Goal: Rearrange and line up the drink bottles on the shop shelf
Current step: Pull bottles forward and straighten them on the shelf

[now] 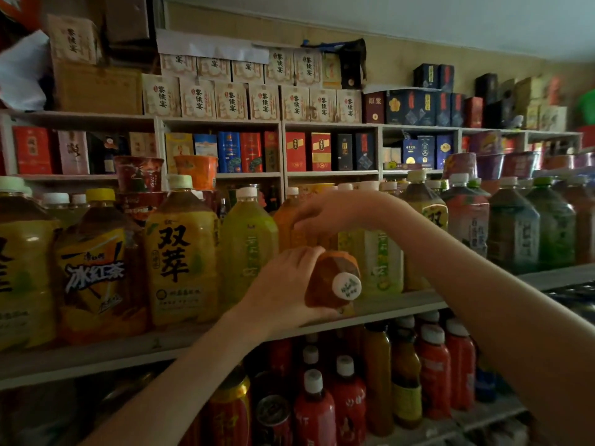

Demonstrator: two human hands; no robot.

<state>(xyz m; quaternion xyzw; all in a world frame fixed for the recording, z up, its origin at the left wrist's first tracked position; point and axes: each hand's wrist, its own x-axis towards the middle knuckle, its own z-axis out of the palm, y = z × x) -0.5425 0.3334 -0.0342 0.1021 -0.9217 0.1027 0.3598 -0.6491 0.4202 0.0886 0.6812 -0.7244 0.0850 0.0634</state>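
Amber tea bottle: tipped off vertical, white cap pointing back at me, base towards the row. It sits at the front lip of the middle shelf board, in the gap between the green-label bottle and the pale bottle to its right.

My left hand is wrapped round its body from the left, fingers over the shoulder, thumb side underneath. Firm hold.

Handling, my guess: full, so fairly heavy for one hand, weight shifting as the liquid moves. Thin plastic walls will give under a squeeze, and the label film is likely slick. Best taken low on the body or at the neck under the cap, not by the soft middle.

My right hand reaches over the top, fingers curled down among the bottles behind, against an orange bottle. Cannot tell whether it has hold of one.

Shelf: pale board, smooth-looking; bottles should slide along it. The row is packed shoulder to shoulder, including the big yellow bottle and the iced-tea bottle, so a nudge could knock a neighbour.

Below: red bottles and cans. Above: noodle cups, and liquor boxes stacked towards the ceiling. Light is dim.
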